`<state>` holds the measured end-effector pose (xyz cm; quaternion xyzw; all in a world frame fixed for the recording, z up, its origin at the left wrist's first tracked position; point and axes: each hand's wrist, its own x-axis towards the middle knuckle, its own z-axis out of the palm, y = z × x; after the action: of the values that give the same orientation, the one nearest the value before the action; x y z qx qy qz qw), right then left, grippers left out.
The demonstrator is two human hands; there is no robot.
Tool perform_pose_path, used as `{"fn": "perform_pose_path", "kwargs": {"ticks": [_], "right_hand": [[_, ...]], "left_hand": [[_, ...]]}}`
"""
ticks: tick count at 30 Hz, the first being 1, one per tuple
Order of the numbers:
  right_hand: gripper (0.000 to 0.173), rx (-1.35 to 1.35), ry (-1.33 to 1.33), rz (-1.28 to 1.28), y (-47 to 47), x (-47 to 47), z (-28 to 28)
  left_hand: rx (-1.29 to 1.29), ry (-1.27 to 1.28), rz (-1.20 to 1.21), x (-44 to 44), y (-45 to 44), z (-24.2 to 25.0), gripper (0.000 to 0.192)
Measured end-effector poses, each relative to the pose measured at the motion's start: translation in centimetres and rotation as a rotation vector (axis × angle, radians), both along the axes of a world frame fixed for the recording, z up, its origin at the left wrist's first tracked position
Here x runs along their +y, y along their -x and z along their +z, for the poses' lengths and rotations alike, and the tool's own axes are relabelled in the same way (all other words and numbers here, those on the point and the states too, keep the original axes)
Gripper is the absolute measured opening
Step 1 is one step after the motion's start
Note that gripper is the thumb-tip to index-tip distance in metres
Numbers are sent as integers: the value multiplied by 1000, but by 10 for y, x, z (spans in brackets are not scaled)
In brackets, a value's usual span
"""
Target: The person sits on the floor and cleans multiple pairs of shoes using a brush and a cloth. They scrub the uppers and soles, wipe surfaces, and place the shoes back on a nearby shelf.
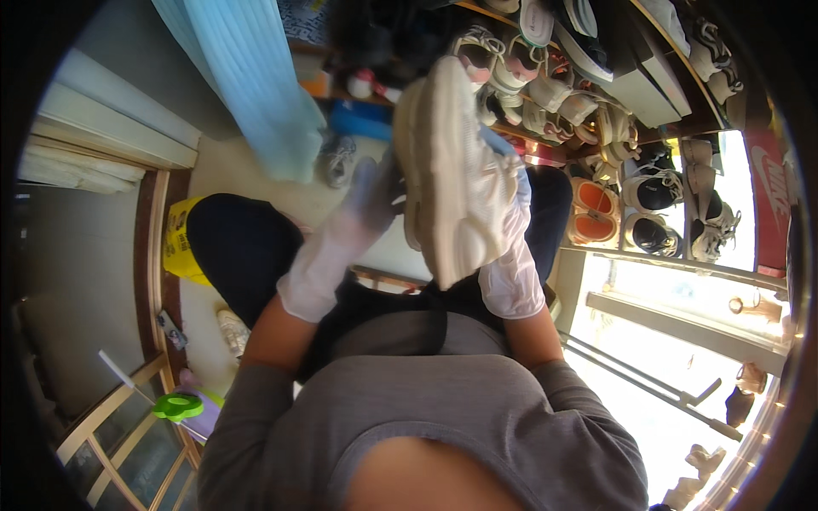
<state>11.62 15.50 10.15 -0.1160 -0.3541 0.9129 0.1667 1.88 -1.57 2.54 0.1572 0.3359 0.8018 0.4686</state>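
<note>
A pair of off-white sneakers [447, 172] is held up before me, side by side, with their soles turned to the left. My right hand [514, 198], in a whitish glove, grips them from the right, its fingers partly hidden behind the shoes. My left hand [377, 191], gloved too and blurred, is beside the soles on the left; whether it touches them is unclear, and so is the bend of its fingers.
Shelves crowded with shoes [549, 96] rise ahead and to the right. A light blue curtain [255, 96] hangs ahead on the left. Near my left knee lies a yellow bag [182, 239]. A grey sneaker [339, 160] and a phone [171, 330] are lower down.
</note>
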Motion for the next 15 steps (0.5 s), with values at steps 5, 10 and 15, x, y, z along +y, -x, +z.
{"fn": "perform_pose_path", "kwargs": {"ticks": [5,10,15], "right_hand": [[46,-70,-414,-82,6,10,-37],[42,-192,-933,-177,11,13,-84],[38,-244,-1125,-223,2,17,-99]], "left_hand": [[300,420,266,7,-9,-29,69],[206,406,397,26,-8,-49,49],[198,426,326,34,5,-87,63]]}}
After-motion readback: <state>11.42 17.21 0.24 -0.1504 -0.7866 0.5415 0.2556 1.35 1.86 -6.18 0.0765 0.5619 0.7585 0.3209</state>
